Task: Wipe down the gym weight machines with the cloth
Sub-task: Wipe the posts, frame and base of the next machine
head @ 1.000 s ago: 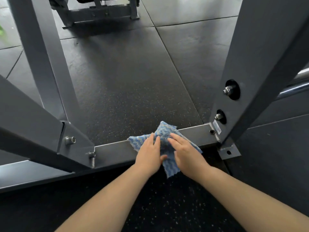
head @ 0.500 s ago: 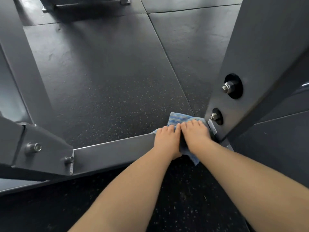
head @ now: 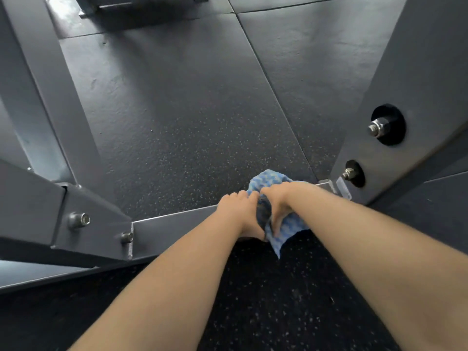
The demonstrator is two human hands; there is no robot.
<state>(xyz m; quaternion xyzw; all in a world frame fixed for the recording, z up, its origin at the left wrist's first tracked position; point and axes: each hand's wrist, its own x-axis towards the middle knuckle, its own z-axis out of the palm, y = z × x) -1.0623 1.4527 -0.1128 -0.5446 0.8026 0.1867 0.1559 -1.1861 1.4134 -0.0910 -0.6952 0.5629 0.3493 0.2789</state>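
A blue-and-white patterned cloth point(head: 287, 230) is draped and bunched over the right end of the low grey crossbar point(head: 174, 225) of a weight machine frame. My left hand point(head: 236, 214) curls over the bar's top with its fingers at the cloth's left edge. My right hand point(head: 279, 202) grips the cloth from the right, thumb down on the front face. The two hands touch each other, and part of the cloth is hidden beneath them. A corner of cloth hangs below the bar.
The crossbar meets a wide grey upright point(head: 417, 97) at the right, with two protruding bolts point(head: 377, 129). At the left a bolted bracket point(head: 88, 219) joins slanted frame beams. Dark speckled rubber flooring point(head: 190, 122) lies beyond; another machine base point(head: 141, 6) stands far back.
Both hands slid the cloth rightward along the crossbar to the upright. Flat palms have become curled fingers, and the cloth is bunched up between the hands.
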